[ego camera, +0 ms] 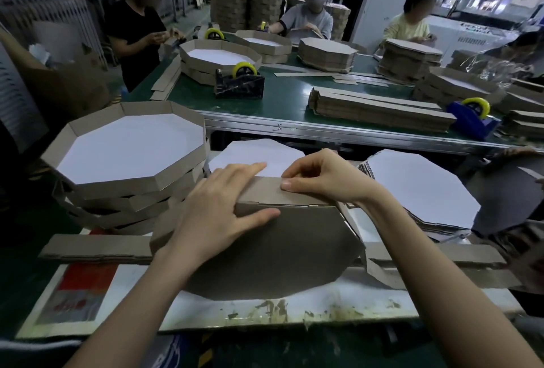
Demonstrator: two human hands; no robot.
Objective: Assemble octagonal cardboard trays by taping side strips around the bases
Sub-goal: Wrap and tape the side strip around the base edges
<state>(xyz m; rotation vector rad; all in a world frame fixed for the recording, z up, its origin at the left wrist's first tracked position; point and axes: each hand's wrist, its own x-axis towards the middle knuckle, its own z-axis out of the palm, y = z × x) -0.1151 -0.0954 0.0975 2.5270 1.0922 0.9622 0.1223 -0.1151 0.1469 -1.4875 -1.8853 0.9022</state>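
Observation:
An octagonal cardboard base [279, 253] stands tilted toward me, brown side up, on the white work board [294, 306]. A brown side strip [265, 191] is folded along its top edge and hangs down its right side. My left hand [217, 208] lies over the strip's left part, fingers straight on top and the thumb pressing the base. My right hand [321, 176] pinches the strip's top edge with curled fingers and thumb. White octagonal bases lie behind [253, 152] and to the right [418, 188].
A stack of finished trays [129, 147] stands at the left. Loose strips [97, 247] lie across the board. On the green table [288, 102] are tape dispensers [240, 82], [474, 116], strip piles [379, 108] and more trays. Three people work at the far side.

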